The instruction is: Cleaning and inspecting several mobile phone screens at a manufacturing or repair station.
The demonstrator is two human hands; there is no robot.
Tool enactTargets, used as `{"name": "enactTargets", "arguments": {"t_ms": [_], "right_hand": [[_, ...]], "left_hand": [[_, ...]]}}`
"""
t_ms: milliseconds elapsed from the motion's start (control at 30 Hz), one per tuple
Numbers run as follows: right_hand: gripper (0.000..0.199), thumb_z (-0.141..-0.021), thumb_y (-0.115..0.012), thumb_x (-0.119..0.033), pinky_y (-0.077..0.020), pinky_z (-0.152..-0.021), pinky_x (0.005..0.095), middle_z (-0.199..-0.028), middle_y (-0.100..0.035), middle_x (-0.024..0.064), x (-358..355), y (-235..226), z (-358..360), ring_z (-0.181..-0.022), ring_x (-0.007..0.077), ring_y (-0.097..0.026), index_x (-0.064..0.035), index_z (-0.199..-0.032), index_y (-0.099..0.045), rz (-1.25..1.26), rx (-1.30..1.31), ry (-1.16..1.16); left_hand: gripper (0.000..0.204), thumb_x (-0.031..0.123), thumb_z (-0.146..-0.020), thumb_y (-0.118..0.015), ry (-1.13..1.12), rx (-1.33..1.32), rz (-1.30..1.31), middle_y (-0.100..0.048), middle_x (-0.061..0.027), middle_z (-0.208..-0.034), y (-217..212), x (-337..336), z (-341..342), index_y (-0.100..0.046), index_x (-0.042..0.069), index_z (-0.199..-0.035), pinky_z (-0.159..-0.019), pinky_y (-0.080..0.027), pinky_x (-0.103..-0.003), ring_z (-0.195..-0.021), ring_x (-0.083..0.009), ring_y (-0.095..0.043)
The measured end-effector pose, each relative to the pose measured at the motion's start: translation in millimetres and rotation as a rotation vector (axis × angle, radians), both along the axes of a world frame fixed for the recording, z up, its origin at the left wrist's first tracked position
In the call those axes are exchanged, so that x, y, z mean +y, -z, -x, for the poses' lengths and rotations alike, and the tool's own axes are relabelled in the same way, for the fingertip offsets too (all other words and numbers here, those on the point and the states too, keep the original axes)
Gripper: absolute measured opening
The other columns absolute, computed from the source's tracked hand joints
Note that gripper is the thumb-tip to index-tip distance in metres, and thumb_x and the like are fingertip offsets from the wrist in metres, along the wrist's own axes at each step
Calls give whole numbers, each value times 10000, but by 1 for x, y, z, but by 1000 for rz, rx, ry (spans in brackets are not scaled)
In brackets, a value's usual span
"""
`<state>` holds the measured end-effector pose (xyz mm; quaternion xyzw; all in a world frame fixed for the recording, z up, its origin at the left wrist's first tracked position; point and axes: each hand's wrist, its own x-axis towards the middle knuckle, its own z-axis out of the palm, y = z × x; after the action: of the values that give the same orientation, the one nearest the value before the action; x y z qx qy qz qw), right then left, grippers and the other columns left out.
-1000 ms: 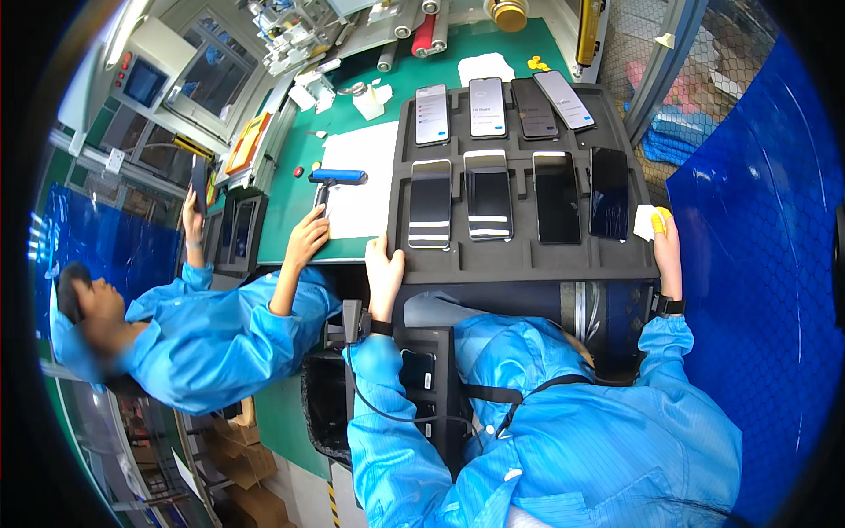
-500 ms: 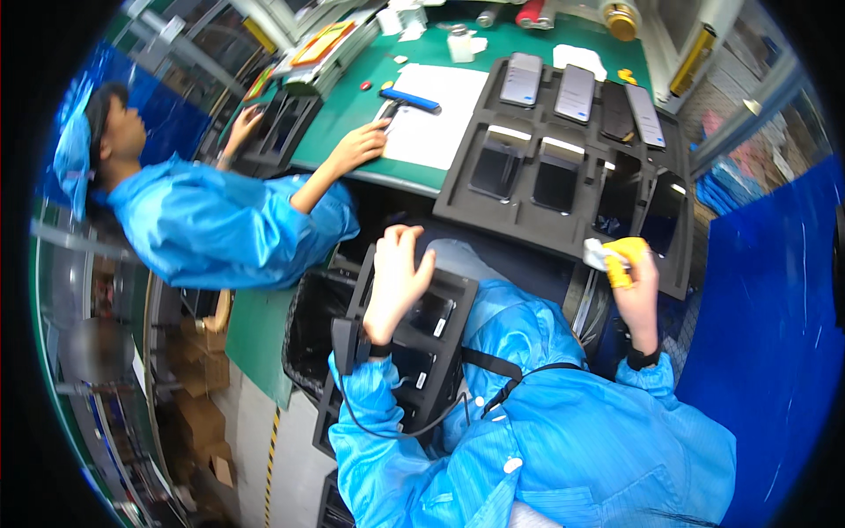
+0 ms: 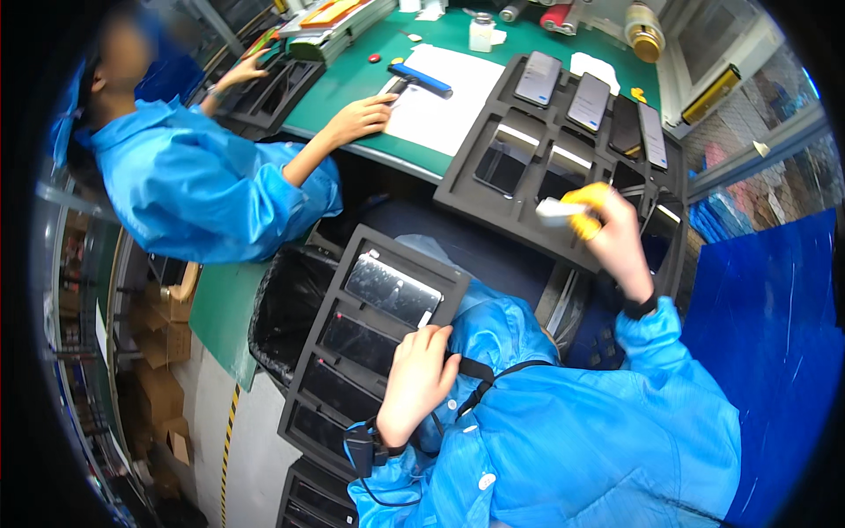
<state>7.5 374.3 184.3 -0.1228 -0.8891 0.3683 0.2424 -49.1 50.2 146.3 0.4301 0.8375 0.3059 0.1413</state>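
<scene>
My left hand (image 3: 417, 380) is at the right edge of a black foam tray (image 3: 339, 290) on my lap side, fingers loosely bent and thumb apart, holding nothing I can see. Phone screens lie in the tray's slots; the uppermost phone screen (image 3: 393, 289) has specks and a white label. With yellow finger cots (image 3: 591, 204) on its fingertips, my right hand (image 3: 619, 242) pinches a small white wipe (image 3: 556, 209). It hovers over the near row of a larger phone tray (image 3: 458, 180), partly hiding a dark phone. A dark phone (image 3: 506, 163) lies just left of it.
At left, a co-worker in blue (image 3: 194, 189) grips a blue roller (image 3: 421, 79) on white paper (image 3: 466, 70). Lit phones (image 3: 539, 77) fill the big tray's far row. A black-lined bin (image 3: 286, 304) stands beside my lap tray; a white bottle (image 3: 481, 33) stands at the back.
My left hand has drawn back toward me, uncovering the upper phone screen in the lap tray. My right hand has moved left and over the big tray with the wipe. The view has shifted slightly.
</scene>
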Motion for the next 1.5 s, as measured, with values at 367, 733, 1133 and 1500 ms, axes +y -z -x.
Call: {"name": "enactTargets", "arguments": {"t_ms": [367,733,1133,1500], "right_hand": [[222,-733,-625,-2,-501,-741,421,-913,-597,148,125,69,20,-873,345,-594,-24,-952,-599,-604,-130,-151],[198,-752,-557,41,-473,-738,415,-883,-573,201,201,67,65,-840,374,-566,12,-946,-581,-600,-129,-91],[173,-689,-619,-40,-502,-691,416,-801,-586,168,130,63,45,-790,346,-598,-27,-857,-583,-505,-287,-227],[153,-908,-569,-84,-479,-788,348,-948,-618,166,89,5,64,-883,311,-613,13,-1026,-582,-95,-81,-303]], "left_hand": [[396,50,-782,-624,157,247,-393,-540,-186,-1170,61,184,36,-553,-29,-1163,-968,-398,-436,-1109,-359,-502],[328,67,-792,-654,149,101,-404,-590,-104,-1118,71,194,39,-612,53,-1117,-977,-360,-408,-1122,-302,-505],[334,68,-803,-647,128,114,-386,-581,-113,-1126,70,196,39,-603,47,-1133,-975,-380,-425,-1115,-305,-516],[374,29,-814,-618,74,-10,-431,-499,-170,-1282,60,164,26,-565,27,-1184,-1057,-348,-455,-1225,-371,-454]]}}
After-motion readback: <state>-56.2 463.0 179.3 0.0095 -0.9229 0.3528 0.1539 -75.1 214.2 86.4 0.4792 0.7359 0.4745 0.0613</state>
